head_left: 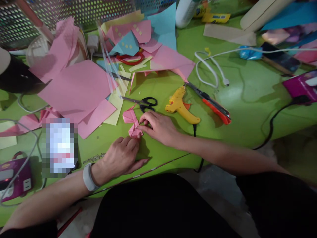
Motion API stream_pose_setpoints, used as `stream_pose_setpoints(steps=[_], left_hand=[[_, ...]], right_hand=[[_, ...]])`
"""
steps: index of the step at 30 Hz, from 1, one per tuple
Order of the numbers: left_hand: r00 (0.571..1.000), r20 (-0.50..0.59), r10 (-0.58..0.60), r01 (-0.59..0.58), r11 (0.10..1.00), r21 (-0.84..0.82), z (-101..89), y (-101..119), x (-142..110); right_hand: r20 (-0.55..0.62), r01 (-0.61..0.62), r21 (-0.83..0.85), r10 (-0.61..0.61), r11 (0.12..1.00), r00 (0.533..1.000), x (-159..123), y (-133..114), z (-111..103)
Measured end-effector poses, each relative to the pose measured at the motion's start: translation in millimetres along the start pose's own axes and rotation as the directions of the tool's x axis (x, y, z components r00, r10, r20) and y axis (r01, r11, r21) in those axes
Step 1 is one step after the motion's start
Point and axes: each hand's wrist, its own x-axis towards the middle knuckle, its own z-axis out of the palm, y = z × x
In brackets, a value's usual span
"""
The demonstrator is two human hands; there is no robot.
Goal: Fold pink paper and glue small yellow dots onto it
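Observation:
A small pink folded-paper bow lies on the green table. My right hand reaches it from the right, fingers curled and thumb at its middle, gripping its right side. Just below and left is my left hand, back up, thumb spread away from the bent fingers. A fingertip of it touches the bow's lower edge, and nothing shows in its grasp. Black-handled scissors lie just above the bow. A yellow hot glue gun rests to the right, beside a stapler-like tool with red-orange handles.
Pink paper sheets cover the left side. Red-handled scissors lie among paper pieces near clear glue sticks. A pixelated phone, purple power strips, a white cable and a perforated basket surround the work area.

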Motion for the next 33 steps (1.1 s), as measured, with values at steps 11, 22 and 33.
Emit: stream_pose_setpoints(steps=[11,22,33], left_hand=[[1.000,0.000,-0.010,0.010,0.999,0.037,3.5,1.7,-1.3],[1.000,-0.023,-0.013,0.013,1.000,0.008,7.8,1.1,-3.3],[1.000,0.010,-0.011,0.011,1.000,-0.029,2.5,0.0,-1.8]], right_hand=[[-0.009,-0.054,0.005,0.054,0.999,0.998,5.4,-2.7,0.5],[-0.054,0.100,-0.321,-0.124,0.942,0.991,-26.7,-8.2,11.3],[-0.106,0.095,-0.378,-0.145,0.921,0.984,-24.6,-7.4,17.4]])
